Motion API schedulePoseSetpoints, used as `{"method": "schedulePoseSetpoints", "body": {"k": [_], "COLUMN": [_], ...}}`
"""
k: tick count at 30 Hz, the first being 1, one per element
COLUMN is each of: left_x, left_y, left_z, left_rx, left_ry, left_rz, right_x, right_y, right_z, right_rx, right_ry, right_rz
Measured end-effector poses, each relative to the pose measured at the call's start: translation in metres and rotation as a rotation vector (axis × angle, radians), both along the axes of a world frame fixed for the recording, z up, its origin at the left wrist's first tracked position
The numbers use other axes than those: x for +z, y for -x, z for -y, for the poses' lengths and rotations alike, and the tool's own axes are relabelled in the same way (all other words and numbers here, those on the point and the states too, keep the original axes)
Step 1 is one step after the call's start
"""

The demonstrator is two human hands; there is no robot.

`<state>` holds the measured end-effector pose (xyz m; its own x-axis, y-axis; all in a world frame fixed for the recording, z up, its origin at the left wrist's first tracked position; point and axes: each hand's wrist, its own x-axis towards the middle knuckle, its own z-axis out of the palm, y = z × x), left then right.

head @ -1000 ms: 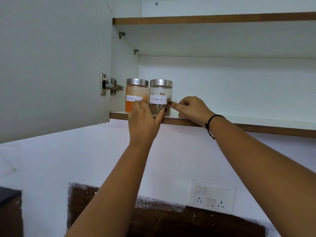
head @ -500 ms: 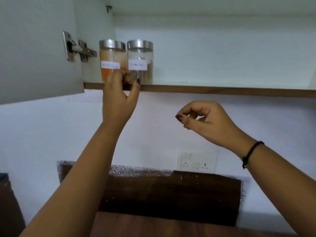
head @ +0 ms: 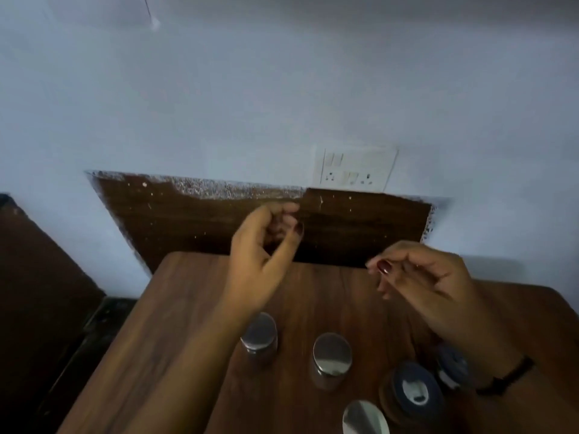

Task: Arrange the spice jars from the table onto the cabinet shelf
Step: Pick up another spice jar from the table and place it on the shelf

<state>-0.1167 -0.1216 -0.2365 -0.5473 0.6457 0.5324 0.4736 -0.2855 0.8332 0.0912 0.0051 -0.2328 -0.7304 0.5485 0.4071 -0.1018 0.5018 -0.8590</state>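
The left hand [head: 263, 255] is hovering above the far half of the wooden table [head: 175, 308], fingers loosely curled and thumb reaching toward the fingertips, gripping nothing. The right hand [head: 419, 277] is hovering off to its right, a little lower in the frame, fingers also loosely bent, index tip and thumb pointing left, holding nothing. The hands are apart, not touching. A black wrist band [head: 507, 377] is circling the right wrist. Five spice jars are standing upright on the near part of the table, below both hands, none being touched. The left steel-lidded jar [head: 259, 335] is sitting right beside the left forearm. The middle steel-lidded jar [head: 332, 353] is standing to its right, clearly apart from it. The near steel-lidded jar [head: 365, 418] is showing only its lid at the bottom edge, cut off by the frame. The big blue-lidded jar [head: 412, 389], dark inside, is sitting just right of that lid, and the small blue-lidded jar [head: 452, 366] is standing behind it to the right, partly covered by the right forearm. Everything is smeared with motion blur, so labels and most contents cannot be told. Behind the table a dark wood panel [head: 188, 220] is running along the pale wall [head: 282, 89], with a white socket plate [head: 355, 167] sitting just above the panel's top edge.
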Motion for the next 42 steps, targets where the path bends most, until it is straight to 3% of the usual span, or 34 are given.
{"method": "schedulePoseSetpoints", "body": {"k": [5, 11, 16, 28, 31, 34, 37, 42], "left_x": [-0.051, -0.098, -0.137, -0.198, -0.221, -0.245, -0.267, -0.25], "left_y": [-0.03, -0.072, -0.099, -0.146, -0.159, -0.168, -0.175, -0.182], "left_z": [0.015, 0.029, 0.042, 0.048, 0.053, 0.057, 0.057, 0.059], "left_rx": [-0.028, -0.067, -0.155, -0.243, -0.292, -0.338, -0.211, -0.154], "left_ry": [0.113, 0.239, 0.41, 0.892, 1.0, 1.05, 0.996, 0.933], "left_rz": [0.109, 0.233, 0.15, -0.068, -0.013, 0.023, 0.032, 0.125], "right_x": [-0.049, -0.088, -0.122, -0.195, -0.201, -0.205, -0.21, -0.209], "right_y": [-0.031, -0.057, -0.074, -0.099, -0.102, -0.102, -0.105, -0.111], "right_z": [0.017, 0.033, 0.046, 0.065, 0.064, 0.066, 0.07, 0.072], "right_rx": [-0.078, -0.107, -0.123, -0.032, -0.036, -0.026, -0.014, 0.03], "right_ry": [0.161, 0.185, 0.215, 0.292, 0.273, 0.31, 0.345, 0.384], "right_rz": [0.06, 0.141, 0.235, 0.659, 0.734, 0.742, 0.739, 0.72]}}
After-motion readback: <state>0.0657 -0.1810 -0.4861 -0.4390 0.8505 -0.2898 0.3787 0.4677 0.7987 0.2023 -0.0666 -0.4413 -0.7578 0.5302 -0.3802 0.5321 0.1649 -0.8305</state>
